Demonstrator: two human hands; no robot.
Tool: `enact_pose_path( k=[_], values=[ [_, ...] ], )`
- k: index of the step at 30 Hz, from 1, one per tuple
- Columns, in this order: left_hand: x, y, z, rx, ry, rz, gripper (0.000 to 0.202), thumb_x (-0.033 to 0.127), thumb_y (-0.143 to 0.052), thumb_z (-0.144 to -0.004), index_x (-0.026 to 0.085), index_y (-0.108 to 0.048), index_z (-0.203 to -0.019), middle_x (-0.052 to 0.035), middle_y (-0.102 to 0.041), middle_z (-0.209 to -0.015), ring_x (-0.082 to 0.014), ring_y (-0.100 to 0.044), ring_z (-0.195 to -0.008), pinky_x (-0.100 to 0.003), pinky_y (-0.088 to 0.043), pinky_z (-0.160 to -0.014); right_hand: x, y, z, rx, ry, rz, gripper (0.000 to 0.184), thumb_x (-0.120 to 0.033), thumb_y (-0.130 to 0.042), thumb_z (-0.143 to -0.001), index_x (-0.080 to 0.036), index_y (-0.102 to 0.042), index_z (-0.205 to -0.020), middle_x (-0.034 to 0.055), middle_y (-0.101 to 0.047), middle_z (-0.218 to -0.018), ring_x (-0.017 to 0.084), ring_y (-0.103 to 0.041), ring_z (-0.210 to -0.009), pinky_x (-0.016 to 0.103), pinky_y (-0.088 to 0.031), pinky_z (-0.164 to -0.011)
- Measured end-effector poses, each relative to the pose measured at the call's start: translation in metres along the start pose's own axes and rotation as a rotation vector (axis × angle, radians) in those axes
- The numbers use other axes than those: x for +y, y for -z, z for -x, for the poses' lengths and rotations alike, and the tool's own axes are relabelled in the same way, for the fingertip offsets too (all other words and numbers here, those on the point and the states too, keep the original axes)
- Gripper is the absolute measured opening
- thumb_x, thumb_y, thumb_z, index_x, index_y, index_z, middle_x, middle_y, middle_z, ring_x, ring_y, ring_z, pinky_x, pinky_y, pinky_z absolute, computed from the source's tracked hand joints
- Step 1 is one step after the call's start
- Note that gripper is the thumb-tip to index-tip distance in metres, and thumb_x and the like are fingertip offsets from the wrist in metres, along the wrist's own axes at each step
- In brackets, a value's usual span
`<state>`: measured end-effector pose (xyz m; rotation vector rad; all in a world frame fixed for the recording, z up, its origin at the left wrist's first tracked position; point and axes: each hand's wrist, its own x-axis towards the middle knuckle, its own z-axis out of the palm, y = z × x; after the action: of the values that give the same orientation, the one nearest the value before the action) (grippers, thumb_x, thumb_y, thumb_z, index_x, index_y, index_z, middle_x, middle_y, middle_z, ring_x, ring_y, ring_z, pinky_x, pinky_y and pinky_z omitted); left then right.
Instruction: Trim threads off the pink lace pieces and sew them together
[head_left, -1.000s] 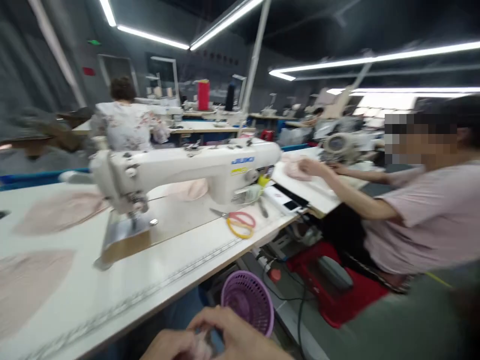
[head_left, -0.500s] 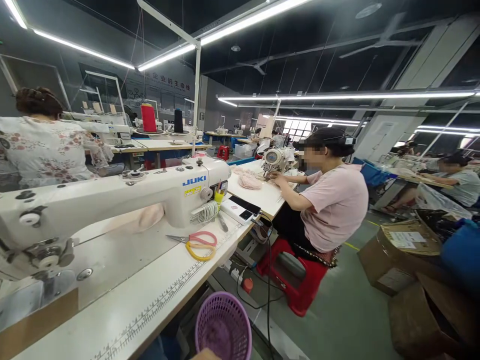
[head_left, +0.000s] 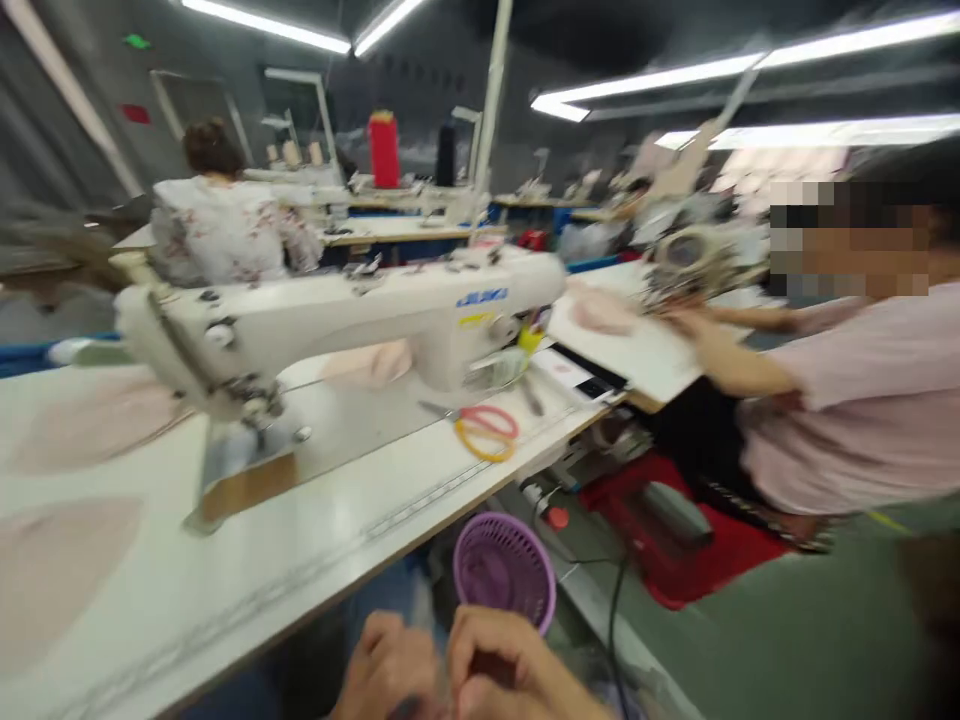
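My left hand (head_left: 386, 668) and my right hand (head_left: 510, 668) are together at the bottom edge, below the table's front edge, both with fingers curled. Something small and dark sits between them; motion blur hides what it is. A purple plastic basket (head_left: 504, 568) stands on the floor just beyond my hands. On the white table (head_left: 247, 570) a white sewing machine (head_left: 337, 325) stands, with red-and-yellow-handled scissors (head_left: 480, 428) to its right. Pink fabric pieces (head_left: 60, 570) lie at the table's left.
A person in a pink shirt (head_left: 847, 400) sits to my right on a red stool (head_left: 675, 545), hands at another sewing machine (head_left: 686, 260). Another person in a floral top (head_left: 225, 230) sits further back. Cables (head_left: 611, 620) run over the floor.
The camera has swung back left and down from the room to my table. My hands, nearly out of view half a second ago, are in view again at the bottom.
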<state>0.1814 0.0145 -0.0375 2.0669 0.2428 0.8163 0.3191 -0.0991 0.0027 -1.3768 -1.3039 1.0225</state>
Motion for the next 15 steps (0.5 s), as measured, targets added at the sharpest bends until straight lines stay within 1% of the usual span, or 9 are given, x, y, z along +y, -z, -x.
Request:
enact_pose_path(
  k=[1,2,3,4,6,9,11,13,15],
  values=[
    [-0.003,0.001,0.007,0.021,-0.006,-0.049,0.021,0.025,-0.07,-0.07,0.023,-0.052,-0.06,0.0036,-0.058,-0.053,-0.0124,-0.056,-0.054,-0.028,-0.043,-0.061,0.007,-0.001,-0.001,0.012,-0.035,-0.051,0.041,-0.056,-0.055,-0.087,-0.016,-0.056,-0.076,-0.003,-0.052,-0.07,0.012,-0.052,-0.064,0.026,-0.044,-0.059],
    [-0.004,0.001,0.012,0.041,-0.095,-0.138,0.018,0.021,-0.068,-0.068,0.022,-0.051,-0.063,0.0025,-0.06,-0.056,-0.0134,-0.058,-0.056,-0.029,-0.042,-0.062,0.014,0.0,-0.002,0.027,-0.077,-0.094,0.046,-0.061,-0.05,-0.087,-0.017,-0.052,-0.073,-0.0051,-0.045,-0.065,0.01,-0.046,-0.058,0.023,-0.038,-0.053],
    [-0.003,0.003,0.016,0.037,-0.138,-0.197,0.016,0.018,-0.065,-0.067,0.022,-0.05,-0.067,0.0017,-0.061,-0.06,-0.0139,-0.059,-0.058,-0.03,-0.041,-0.064,0.02,0.003,-0.003,0.046,-0.124,-0.124,0.046,-0.062,-0.044,-0.089,-0.019,-0.047,-0.073,-0.0073,-0.037,-0.061,0.009,-0.038,-0.053,0.021,-0.032,-0.048],
    [-0.002,0.004,0.018,0.039,-0.179,-0.224,0.016,0.015,-0.063,-0.066,0.022,-0.048,-0.069,0.0019,-0.061,-0.061,-0.0137,-0.059,-0.06,-0.03,-0.04,-0.064,0.027,0.008,-0.004,0.061,-0.166,-0.137,0.045,-0.061,-0.041,-0.091,-0.02,-0.044,-0.074,-0.0085,-0.033,-0.059,0.008,-0.033,-0.05,0.021,-0.028,-0.046],
    [0.003,0.007,0.017,0.069,-0.247,-0.229,0.02,0.011,-0.059,-0.065,0.022,-0.046,-0.074,0.003,-0.059,-0.062,-0.0126,-0.059,-0.061,-0.029,-0.038,-0.065,0.038,0.02,-0.003,0.078,-0.221,-0.12,0.043,-0.06,-0.038,-0.092,-0.021,-0.04,-0.074,-0.0094,-0.031,-0.057,0.008,-0.029,-0.048,0.021,-0.024,-0.045],
    [0.009,0.011,0.014,0.165,-0.283,-0.187,0.026,0.007,-0.058,-0.065,0.022,-0.045,-0.082,0.0034,-0.054,-0.064,-0.0115,-0.058,-0.062,-0.028,-0.038,-0.063,0.043,0.033,0.005,0.14,-0.246,-0.017,0.04,-0.054,-0.045,-0.092,-0.021,-0.042,-0.07,-0.0065,-0.038,-0.059,0.01,-0.035,-0.053,0.023,-0.029,-0.05],
    [0.008,0.013,0.015,0.201,-0.286,-0.175,0.028,0.005,-0.057,-0.065,0.022,-0.045,-0.084,0.003,-0.051,-0.066,-0.0117,-0.057,-0.063,-0.027,-0.039,-0.062,0.04,0.03,0.009,0.13,-0.174,0.066,0.033,-0.043,-0.049,-0.093,-0.02,-0.048,-0.07,-0.0027,-0.046,-0.066,0.013,-0.042,-0.061,0.024,-0.033,-0.057],
    [0.006,0.014,0.017,0.205,-0.32,-0.192,0.027,0.002,-0.056,-0.067,0.023,-0.047,-0.083,0.0025,-0.048,-0.067,-0.0124,-0.056,-0.065,-0.028,-0.039,-0.062,0.032,0.019,0.009,0.039,-0.02,0.096,0.022,-0.033,-0.049,-0.095,-0.02,-0.057,-0.078,0.001,-0.053,-0.076,0.014,-0.05,-0.07,0.025,-0.038,-0.063],
    [0.006,0.015,0.018,0.189,-0.355,-0.209,0.027,0.001,-0.056,-0.069,0.024,-0.05,-0.082,0.0018,-0.047,-0.069,-0.0132,-0.055,-0.069,-0.028,-0.039,-0.063,0.025,0.007,0.005,-0.054,0.127,0.073,0.017,-0.027,-0.049,-0.096,-0.022,-0.064,-0.088,0.0023,-0.056,-0.082,0.014,-0.054,-0.075,0.024,-0.041,-0.065]
  ],
)
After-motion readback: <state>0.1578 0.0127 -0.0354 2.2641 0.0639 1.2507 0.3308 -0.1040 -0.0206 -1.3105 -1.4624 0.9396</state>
